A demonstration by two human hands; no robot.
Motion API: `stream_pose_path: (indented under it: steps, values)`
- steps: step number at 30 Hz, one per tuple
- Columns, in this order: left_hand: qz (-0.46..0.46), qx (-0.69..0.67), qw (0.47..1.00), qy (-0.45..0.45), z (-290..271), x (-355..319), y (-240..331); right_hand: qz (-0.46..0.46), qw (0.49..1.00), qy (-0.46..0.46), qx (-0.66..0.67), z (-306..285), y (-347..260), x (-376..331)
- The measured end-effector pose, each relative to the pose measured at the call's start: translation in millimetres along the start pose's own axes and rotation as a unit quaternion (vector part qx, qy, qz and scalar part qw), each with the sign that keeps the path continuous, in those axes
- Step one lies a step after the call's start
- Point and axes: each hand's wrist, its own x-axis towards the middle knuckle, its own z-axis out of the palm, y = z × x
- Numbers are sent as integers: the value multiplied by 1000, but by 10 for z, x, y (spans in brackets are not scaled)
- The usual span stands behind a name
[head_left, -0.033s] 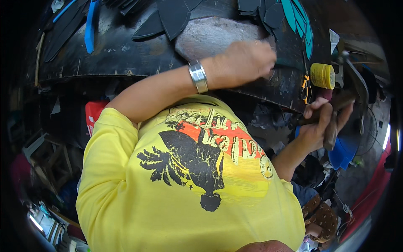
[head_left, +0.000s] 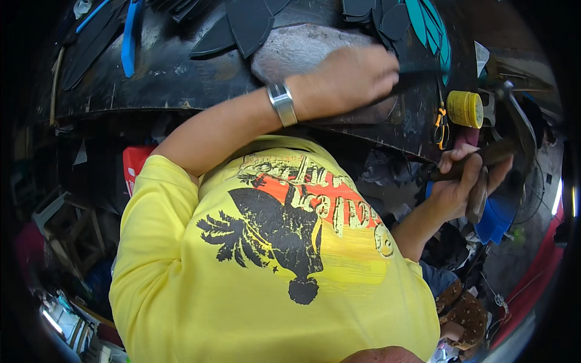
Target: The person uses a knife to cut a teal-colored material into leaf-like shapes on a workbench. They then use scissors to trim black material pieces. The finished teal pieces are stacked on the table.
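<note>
My left hand (head_left: 354,78), blurred, is closed over the right part of a flat grey stone slab (head_left: 305,48) on the dark table. Its fingertips are partly hidden, so what it pinches, if anything, cannot be made out. A metal watch (head_left: 282,104) is on that wrist. Beyond the table's right corner, my right hand (head_left: 460,181) grips a hammer (head_left: 497,152) by its wooden handle; the long curved metal head points away from me. A second brown wooden piece (head_left: 477,196) sticks down between the same fingers. The hammer does not touch the slab.
Black leaf-shaped pieces (head_left: 249,27) and teal ones (head_left: 428,27) lie along the table's far side. A blue strip (head_left: 129,45) is at far left. Orange-handled scissors (head_left: 442,127) and a yellow jar (head_left: 465,109) are at the right edge. A fan (head_left: 531,192) stands beyond.
My left hand has moved slightly away from me over the slab. The hammer in my right hand has tilted a little, its head shifting to the right.
</note>
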Motion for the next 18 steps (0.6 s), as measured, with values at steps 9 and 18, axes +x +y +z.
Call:
stream_pose_path:
  steps: [9,18]
  values:
    - [-124,48,991,-7,-208,52,-742,132,918,-267,-263,310,638,-379]
    - [-148,25,989,19,-109,2,-825,119,983,-99,-95,317,567,-614]
